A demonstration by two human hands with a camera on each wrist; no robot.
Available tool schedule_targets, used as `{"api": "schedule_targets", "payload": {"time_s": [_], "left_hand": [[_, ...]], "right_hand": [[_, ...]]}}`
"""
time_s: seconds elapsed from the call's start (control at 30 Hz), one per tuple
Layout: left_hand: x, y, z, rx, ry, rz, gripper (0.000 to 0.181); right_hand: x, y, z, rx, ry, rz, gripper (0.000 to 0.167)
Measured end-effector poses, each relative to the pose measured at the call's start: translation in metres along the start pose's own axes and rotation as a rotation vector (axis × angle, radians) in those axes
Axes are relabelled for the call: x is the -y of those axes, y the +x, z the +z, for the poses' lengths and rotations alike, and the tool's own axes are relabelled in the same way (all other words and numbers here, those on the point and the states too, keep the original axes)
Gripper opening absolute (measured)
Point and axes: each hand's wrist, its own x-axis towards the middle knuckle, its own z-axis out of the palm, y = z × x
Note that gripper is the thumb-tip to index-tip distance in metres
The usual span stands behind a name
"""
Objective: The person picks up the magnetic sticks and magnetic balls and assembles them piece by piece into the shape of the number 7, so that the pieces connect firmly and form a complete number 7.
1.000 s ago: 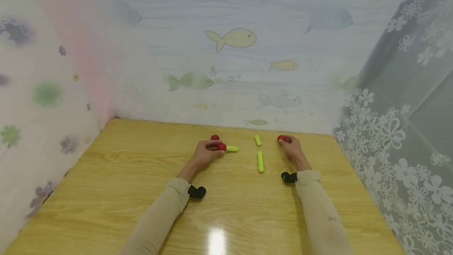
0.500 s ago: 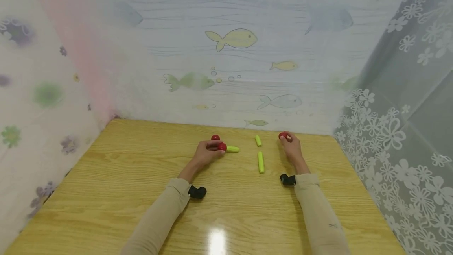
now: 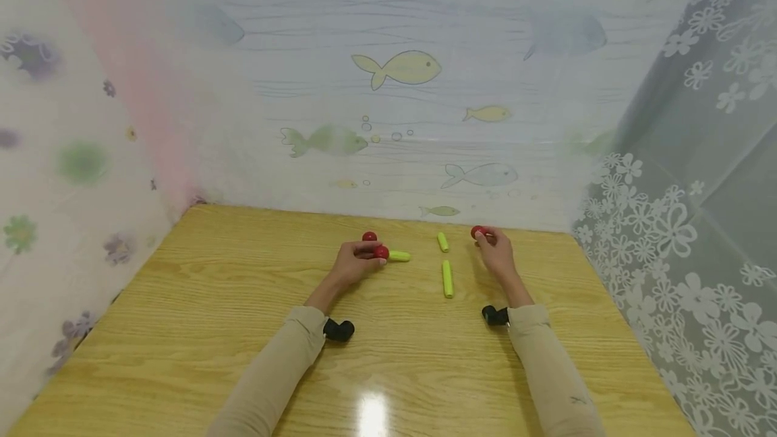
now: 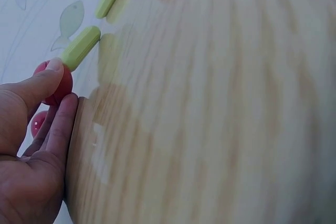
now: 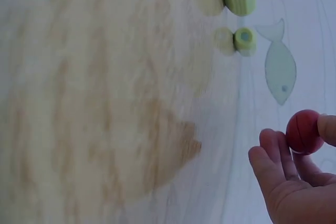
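Note:
My left hand point(image 3: 352, 265) pinches a red ball point(image 3: 381, 252) between thumb and fingers. One end of a yellow-green stick point(image 3: 399, 256) meets that ball; in the left wrist view the stick point(image 4: 83, 46) points away from the thumb. Whether the two are joined I cannot tell. Just behind this hand another red ball point(image 3: 369, 237) rests on the table, partly covered by the fingers. My right hand point(image 3: 500, 255) holds a third red ball point(image 3: 477, 232) by the fingertips near the table's back edge. In the right wrist view, a fine seam crosses this ball point(image 5: 303, 132).
Between the hands lie a short yellow-green stick point(image 3: 443, 243) and a longer one point(image 3: 448, 279), both pointing roughly front to back. The wooden table point(image 3: 400, 363) ends at a fish-printed curtain point(image 3: 394, 147). Black wrist devices point(image 3: 338, 330) stick out by both cuffs.
My right hand has shifted slightly, first away from me and then left, carrying its red ball along. The left hand and the things around it have stayed in place.

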Motion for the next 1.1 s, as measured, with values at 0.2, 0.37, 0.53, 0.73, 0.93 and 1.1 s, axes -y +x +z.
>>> {"api": "schedule_targets", "payload": {"time_s": [0.2, 0.37, 0.53, 0.73, 0.93, 1.1], "left_hand": [[0.019, 0.014, -0.001, -0.047, -0.007, -0.002, 0.044], [0.021, 0.022, -0.004, -0.055, 0.002, 0.002, 0.042], [0.021, 0.028, -0.008, -0.049, 0.016, 0.011, 0.040], [0.021, 0.032, -0.009, -0.042, 0.028, 0.007, 0.042], [0.021, 0.032, -0.010, -0.044, 0.029, 0.008, 0.041], [0.023, 0.032, -0.009, -0.040, 0.018, -0.018, 0.041]], "right_hand": [[0.002, -0.004, 0.007, 0.069, 0.027, -0.031, 0.041], [0.003, -0.005, 0.014, 0.113, 0.047, -0.026, 0.042], [0.007, -0.007, 0.020, 0.111, 0.143, -0.030, 0.043], [0.012, -0.010, 0.026, 0.163, 0.378, 0.052, 0.047], [0.016, -0.016, 0.032, 0.257, 0.480, 0.098, 0.047], [0.017, -0.019, 0.037, 0.335, 0.479, 0.104, 0.046]]}}
